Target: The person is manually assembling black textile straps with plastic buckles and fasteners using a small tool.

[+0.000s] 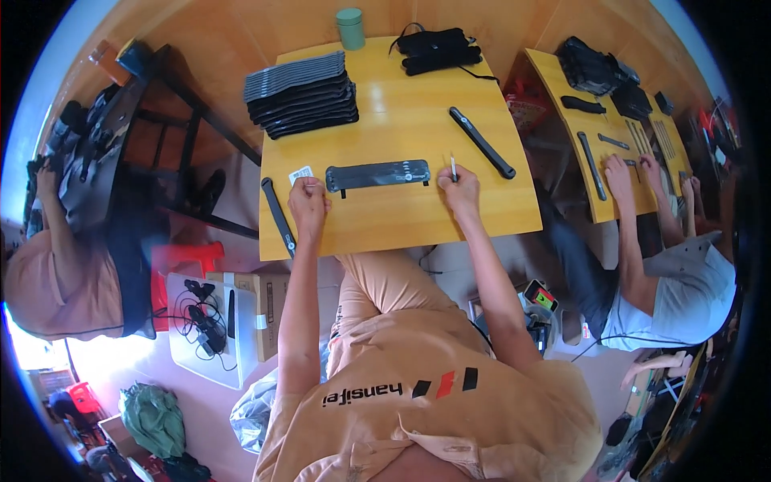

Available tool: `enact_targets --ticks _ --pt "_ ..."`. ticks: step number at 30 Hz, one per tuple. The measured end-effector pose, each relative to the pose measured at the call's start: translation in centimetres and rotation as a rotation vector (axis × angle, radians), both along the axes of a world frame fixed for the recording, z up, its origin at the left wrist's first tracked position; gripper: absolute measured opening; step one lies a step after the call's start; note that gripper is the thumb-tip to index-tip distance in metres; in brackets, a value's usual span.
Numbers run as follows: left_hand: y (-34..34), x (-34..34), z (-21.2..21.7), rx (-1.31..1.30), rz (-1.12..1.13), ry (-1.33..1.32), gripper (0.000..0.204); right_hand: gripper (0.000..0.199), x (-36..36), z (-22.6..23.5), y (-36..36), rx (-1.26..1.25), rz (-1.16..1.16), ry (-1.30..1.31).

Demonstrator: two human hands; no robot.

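— Black, long and flat: what is that strap (377, 175) on the yellow wooden worktop (418, 217)?

— A dark band lying crosswise between both hands near the front edge. It bears a small round pale mark toward its right end, too small to make out, and a short tab juts from its lower left edge.

— What else is hard to tell?

— The left hand (307, 201) is curled into a fist just left of the strap's end; whether anything sits inside that clenched grip cannot be told. A small white label (300, 173) lies just above it, its print unreadable.

— And the other one?

— The right hand (460, 186) sits at the strap's right end, its grip pinched on a thin pale pen-like tool (453, 168) that stands upward from the fingers.

— Further out?

— A black bar (278, 215) hangs over the worktop's left edge, another black bar (481, 141) lies slantwise to the right. A stack of dark straps (301, 94) fills the far left corner, a green cylinder (350, 28) stands at the far edge, and a black bundle with cords (438, 50) lies beside it.

— Any packages?

— A brown cardboard box (269, 309) on the floor left of the knees, beside a white tray of black cables (201, 325). A second person (675, 281) works at another table on the right, partly cut off by the rim.
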State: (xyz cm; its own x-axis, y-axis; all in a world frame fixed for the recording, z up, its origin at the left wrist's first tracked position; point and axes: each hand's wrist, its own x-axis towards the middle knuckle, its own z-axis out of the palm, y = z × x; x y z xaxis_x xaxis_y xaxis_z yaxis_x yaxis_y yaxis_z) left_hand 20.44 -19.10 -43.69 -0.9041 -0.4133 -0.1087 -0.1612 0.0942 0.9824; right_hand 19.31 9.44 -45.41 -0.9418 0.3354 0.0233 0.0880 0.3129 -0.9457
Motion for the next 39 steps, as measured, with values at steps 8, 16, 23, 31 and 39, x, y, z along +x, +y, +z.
enact_targets --ticks 8,16,23,31,39 --pt "-1.8 8.3 4.7 -0.417 0.288 0.224 0.016 0.002 4.9 2.2 2.7 -0.447 0.111 -0.096" --pt "-3.9 9.9 3.6 -0.895 0.112 -0.303 0.038 0.004 4.5 1.7 2.6 -0.404 0.125 -0.098" --pt "-5.0 10.3 2.5 -0.764 0.167 -0.308 0.030 0.009 6.8 3.0 -0.1 -0.281 0.218 -0.133" --pt "0.6 11.4 7.0 0.360 0.038 -0.024 0.019 0.018 11.1 8.8 -8.9 -0.295 0.687 -0.183" --pt "4.1 12.0 9.3 0.691 -0.179 0.049 0.024 0.015 10.9 10.6 -10.2 -0.938 0.640 -0.471"
